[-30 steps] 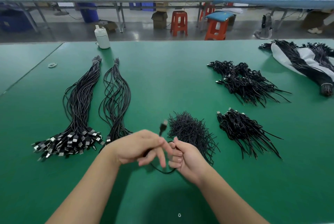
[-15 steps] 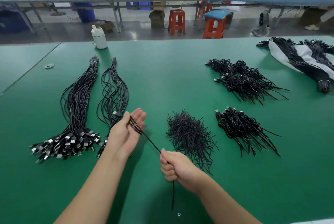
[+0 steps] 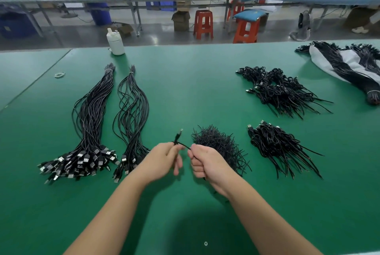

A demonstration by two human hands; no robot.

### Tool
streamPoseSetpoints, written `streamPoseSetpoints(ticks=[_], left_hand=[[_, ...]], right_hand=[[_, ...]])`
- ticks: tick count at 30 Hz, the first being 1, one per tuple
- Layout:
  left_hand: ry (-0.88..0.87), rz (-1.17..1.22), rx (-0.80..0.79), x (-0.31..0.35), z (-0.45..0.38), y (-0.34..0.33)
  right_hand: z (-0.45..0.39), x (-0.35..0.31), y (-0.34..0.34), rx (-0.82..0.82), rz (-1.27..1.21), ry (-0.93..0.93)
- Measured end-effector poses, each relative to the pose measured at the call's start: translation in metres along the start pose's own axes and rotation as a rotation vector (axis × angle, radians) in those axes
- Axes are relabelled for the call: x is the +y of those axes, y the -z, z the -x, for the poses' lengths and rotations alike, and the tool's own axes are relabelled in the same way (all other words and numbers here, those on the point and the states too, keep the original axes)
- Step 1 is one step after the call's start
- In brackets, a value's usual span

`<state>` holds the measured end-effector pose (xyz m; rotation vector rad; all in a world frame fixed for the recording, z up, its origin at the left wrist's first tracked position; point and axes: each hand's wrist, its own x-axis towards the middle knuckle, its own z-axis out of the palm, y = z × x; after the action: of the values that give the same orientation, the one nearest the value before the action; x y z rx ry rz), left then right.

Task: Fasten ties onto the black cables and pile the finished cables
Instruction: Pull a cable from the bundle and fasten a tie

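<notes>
My left hand (image 3: 164,160) and my right hand (image 3: 205,162) hold one black cable (image 3: 178,137) between them just above the green table (image 3: 185,90). The cable's plug end sticks up beyond my left fingers, and a short stretch runs across to my right fist. Directly behind my right hand lies a heap of black ties (image 3: 220,145). Two long bundles of untied cables (image 3: 90,123) (image 3: 131,118) lie to the left, plugs toward me. Two piles of tied cables (image 3: 275,145) (image 3: 281,90) lie to the right.
A white bottle (image 3: 115,42) stands at the table's far edge. A small loop of band (image 3: 59,74) lies far left. More bundled cables on a grey sheet (image 3: 349,65) fill the far right corner. Stools and benches stand beyond the table.
My hands were apart with the cable stretched straight between them. They have come together in front of the tie heap, and the cable is gathered short, its plug pointing up.
</notes>
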<state>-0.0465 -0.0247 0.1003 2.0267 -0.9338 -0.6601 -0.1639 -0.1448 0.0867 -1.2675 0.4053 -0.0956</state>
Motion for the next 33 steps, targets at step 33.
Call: streamPoseSetpoints(ticks=[33], left_hand=[[-0.024, 1.016, -0.246, 0.031, 0.009, -0.023]], right_hand=[[0.022, 0.005, -0.003, 0.123, 0.134, 0.247]])
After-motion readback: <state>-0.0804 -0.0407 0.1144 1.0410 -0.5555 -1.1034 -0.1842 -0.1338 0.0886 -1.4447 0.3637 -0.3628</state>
